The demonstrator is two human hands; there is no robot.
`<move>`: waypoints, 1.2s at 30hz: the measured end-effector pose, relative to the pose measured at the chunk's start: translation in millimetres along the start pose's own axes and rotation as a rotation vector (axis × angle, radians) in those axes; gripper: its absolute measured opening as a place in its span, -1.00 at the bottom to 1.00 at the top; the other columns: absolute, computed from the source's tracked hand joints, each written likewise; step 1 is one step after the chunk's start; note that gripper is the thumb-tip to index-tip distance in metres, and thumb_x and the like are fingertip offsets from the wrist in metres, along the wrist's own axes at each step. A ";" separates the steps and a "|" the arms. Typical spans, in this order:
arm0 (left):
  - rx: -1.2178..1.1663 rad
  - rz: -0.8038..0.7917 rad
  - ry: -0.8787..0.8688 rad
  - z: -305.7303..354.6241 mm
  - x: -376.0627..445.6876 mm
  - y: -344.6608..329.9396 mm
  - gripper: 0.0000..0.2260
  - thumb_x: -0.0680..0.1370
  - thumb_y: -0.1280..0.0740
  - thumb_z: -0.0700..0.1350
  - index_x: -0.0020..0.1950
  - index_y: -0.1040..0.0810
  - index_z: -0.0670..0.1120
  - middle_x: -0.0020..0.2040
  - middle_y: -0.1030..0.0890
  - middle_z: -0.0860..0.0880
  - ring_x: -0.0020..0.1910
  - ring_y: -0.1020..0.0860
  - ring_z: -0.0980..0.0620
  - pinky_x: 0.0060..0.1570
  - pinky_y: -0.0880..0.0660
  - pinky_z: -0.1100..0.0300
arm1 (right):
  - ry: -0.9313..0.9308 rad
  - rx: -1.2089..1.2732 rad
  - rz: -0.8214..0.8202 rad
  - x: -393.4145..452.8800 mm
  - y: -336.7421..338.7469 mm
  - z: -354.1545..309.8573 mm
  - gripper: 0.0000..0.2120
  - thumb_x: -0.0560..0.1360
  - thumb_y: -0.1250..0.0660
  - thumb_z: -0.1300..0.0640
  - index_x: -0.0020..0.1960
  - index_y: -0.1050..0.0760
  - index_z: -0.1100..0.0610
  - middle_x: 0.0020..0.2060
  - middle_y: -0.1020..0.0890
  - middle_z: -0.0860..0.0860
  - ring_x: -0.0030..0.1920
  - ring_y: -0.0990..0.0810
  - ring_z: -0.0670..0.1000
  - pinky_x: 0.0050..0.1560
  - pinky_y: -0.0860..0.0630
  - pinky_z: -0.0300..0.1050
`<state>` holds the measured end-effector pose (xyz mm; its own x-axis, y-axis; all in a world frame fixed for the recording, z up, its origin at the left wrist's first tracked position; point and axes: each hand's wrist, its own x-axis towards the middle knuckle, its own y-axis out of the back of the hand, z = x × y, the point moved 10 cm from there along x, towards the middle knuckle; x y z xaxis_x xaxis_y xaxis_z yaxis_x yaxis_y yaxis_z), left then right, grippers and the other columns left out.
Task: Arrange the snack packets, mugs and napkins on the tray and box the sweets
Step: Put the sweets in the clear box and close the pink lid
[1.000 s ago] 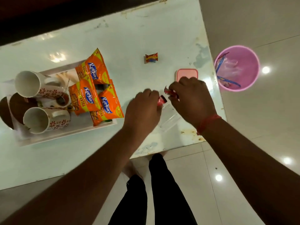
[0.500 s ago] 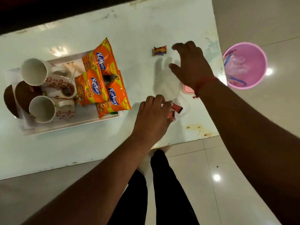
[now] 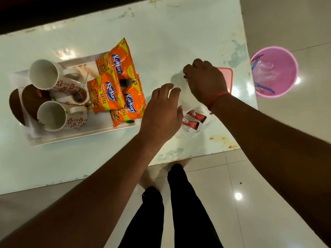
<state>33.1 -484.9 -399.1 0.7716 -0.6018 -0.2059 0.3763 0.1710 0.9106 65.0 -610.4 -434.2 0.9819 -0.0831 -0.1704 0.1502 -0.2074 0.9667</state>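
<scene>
Reaching over a white table (image 3: 161, 33), right hand (image 3: 206, 81) curling its fingers around a small red-wrapped sweet (image 3: 185, 76), only a sliver of wrapper showing at the fingertips. Lying near and slightly right of that hand, a clear plastic box (image 3: 192, 130), already holding two red-wrapped sweets (image 3: 194, 119) with long axes running left-far to right-near. Judging from that layout, carrying the held sweet back toward the body and a little right looks like the coming move, with the right hand plainly the nearer one to do it. Hovering just left of the box, left hand (image 3: 161, 111) spreading wide, holding nothing. Resting partly hidden behind the right hand, a pink lid (image 3: 227, 76), apparently waiting for closing.

Sitting at left, a white tray (image 3: 80, 136) carrying three orange snack packets (image 3: 114, 86) reading "Kurkure", with "50% EXTRA" and "MASALA MUNCH" legible, plus two floral mugs (image 3: 59, 99) tipped on their sides and a third small cup between them. Napkins not clearly distinguishable. Standing on the floor at far right, a pink bin (image 3: 286, 61).
</scene>
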 end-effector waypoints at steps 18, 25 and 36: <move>-0.255 -0.149 0.077 2.2 -5.6 -29.8 -0.33 0.57 0.16 0.32 0.62 0.03 0.04 0.63 0.04 -0.08 0.60 0.07 -0.08 0.56 -0.02 -0.02 | -0.575 0.340 0.063 -98.4 3.4 94.1 -0.40 0.51 -0.35 -0.12 0.43 -0.31 0.14 0.31 -0.39 0.21 0.30 -0.40 0.26 0.24 -0.41 0.07; -0.614 -0.111 0.321 -5.9 -2.7 -31.6 -0.42 0.61 0.04 0.24 0.60 -0.05 0.08 0.62 -0.07 0.01 0.59 -0.04 -0.03 0.53 -0.14 -0.01 | -0.529 0.033 -0.132 -47.3 -23.0 79.1 -0.27 0.43 -0.36 -0.22 0.42 -0.22 0.16 0.29 -0.34 0.26 0.24 -0.38 0.29 0.09 -0.52 0.20; -0.775 -0.170 0.394 -2.0 11.5 -22.3 -0.67 0.66 -0.16 0.03 0.42 -0.40 0.04 0.39 -0.49 0.05 0.36 -0.46 0.05 0.27 -0.44 0.23 | -0.737 1.484 0.208 -100.6 19.6 39.6 -0.54 0.38 -0.37 -0.01 0.28 -0.45 -0.05 0.26 -0.46 0.08 0.17 -0.58 0.03 0.08 -0.62 -0.01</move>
<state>34.6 -494.0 -422.5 0.7403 -0.3793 -0.5551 0.6334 0.6703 0.3867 -35.4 -644.8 -405.7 0.6441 -0.5469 -0.5349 -0.6231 -0.7807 0.0479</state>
